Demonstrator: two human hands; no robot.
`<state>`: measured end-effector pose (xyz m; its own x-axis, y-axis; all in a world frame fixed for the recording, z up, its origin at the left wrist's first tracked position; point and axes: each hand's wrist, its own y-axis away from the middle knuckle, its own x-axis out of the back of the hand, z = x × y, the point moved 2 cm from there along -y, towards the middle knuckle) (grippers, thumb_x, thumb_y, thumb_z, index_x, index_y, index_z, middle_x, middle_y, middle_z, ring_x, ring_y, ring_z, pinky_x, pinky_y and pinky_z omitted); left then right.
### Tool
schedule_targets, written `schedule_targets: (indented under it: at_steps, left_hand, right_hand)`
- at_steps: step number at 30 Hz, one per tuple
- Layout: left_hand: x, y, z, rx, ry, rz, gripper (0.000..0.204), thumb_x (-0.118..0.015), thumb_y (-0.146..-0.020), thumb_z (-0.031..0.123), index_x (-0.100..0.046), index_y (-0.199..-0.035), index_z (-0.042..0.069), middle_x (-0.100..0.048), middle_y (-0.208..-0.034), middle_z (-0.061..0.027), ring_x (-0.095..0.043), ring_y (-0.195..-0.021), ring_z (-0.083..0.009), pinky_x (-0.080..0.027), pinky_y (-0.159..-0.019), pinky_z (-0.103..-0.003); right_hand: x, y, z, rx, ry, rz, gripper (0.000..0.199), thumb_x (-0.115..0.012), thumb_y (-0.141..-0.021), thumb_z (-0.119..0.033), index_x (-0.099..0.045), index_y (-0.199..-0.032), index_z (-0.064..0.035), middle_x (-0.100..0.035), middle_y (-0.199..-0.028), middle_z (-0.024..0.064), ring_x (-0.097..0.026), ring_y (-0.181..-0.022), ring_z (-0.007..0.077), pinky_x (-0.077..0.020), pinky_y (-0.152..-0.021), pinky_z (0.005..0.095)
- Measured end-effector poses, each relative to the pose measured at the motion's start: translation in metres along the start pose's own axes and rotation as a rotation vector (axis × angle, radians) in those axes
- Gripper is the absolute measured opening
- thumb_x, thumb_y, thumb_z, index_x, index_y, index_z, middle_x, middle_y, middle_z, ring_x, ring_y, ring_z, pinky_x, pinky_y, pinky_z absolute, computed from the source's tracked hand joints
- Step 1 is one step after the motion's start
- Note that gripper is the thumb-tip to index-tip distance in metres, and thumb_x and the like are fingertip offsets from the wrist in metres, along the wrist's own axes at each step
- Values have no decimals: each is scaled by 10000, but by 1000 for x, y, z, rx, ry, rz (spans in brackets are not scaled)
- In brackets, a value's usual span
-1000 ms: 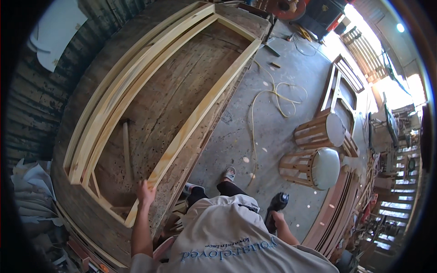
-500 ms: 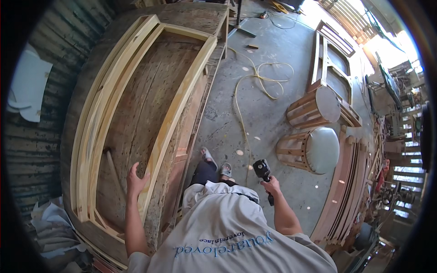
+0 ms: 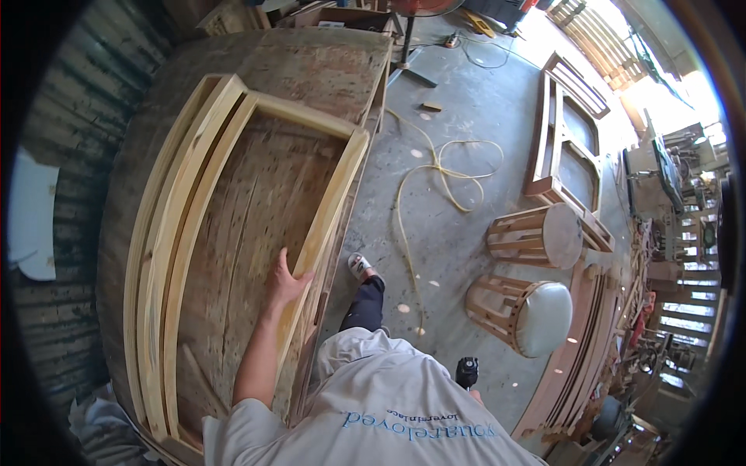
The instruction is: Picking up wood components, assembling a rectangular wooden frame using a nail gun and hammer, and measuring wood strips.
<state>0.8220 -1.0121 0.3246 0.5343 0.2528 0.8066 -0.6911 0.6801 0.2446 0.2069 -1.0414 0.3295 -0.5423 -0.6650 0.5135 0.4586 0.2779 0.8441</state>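
Holding black tool (image 3: 467,373), right hand (image 3: 476,397) mostly hidden, left hand (image 3: 289,286) at frame (image 3: 335,198)

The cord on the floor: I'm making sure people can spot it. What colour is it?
The cord is pale yellow, seen best in the head view.

At the lower middle, a loose, pale grey-beige, short-sleeved shirt (image 3: 404,392) bears blue and dark lettering (image 3: 420,434), with dark trousers (image 3: 367,307) and a light-coloured sandal (image 3: 358,265) farther up.
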Motion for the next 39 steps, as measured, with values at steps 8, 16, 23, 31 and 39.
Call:
schedule_targets:
  at_steps: [8,16,23,31,39]
  left_hand:
    - [-44,-138,91,-88,-44,-47,890,-775,-693,333,-310,-1355,-37,-491,-1272,-275,-501,-1163,-402,-419,-970,-444]
    - [-11,-189,140,-191,169,103,677,-743,-741,264,-408,-1269,5,-607,-1054,-256,-604,-945,-418,-495,-793,-468]
    - [107,-140,125,263,461,515,353,-718,-798,171,-599,-1088,9,-648,-1002,-158,-645,-904,-279,-515,-777,-356]
    - [248,-81,307,-281,436,1389,321,-763,-728,106,-624,-984,-27,-609,-786,-90,-573,-670,-177,-438,-579,-308]
    - [270,-63,430,-594,460,1400,187,-669,-852,151,-721,-1032,151,-657,-978,17,-550,-819,-176,-360,-683,-340]
  right_hand:
    - [36,-72,-110,-8,-473,-5,359,-699,-766,-237,-631,-970,50,-635,-815,129,-618,-664,238,-493,-589,392]
    - [87,-44,-385,402,-571,-65,164,-670,-806,-168,-581,-865,-43,-501,-601,21,-500,-460,173,-406,-435,323]
    - [119,46,-694,1046,-27,46,243,-679,-764,-173,-574,-915,-13,-588,-711,69,-544,-592,184,-453,-542,354]
    - [50,201,-1031,2031,888,423,607,-643,-772,-196,-414,-1316,-53,-626,-1036,285,-598,-995,441,-469,-811,507]
    - [-102,222,-1160,2058,1187,534,786,-667,-808,-387,-282,-1420,-78,-524,-1284,235,-534,-1146,401,-452,-913,499]
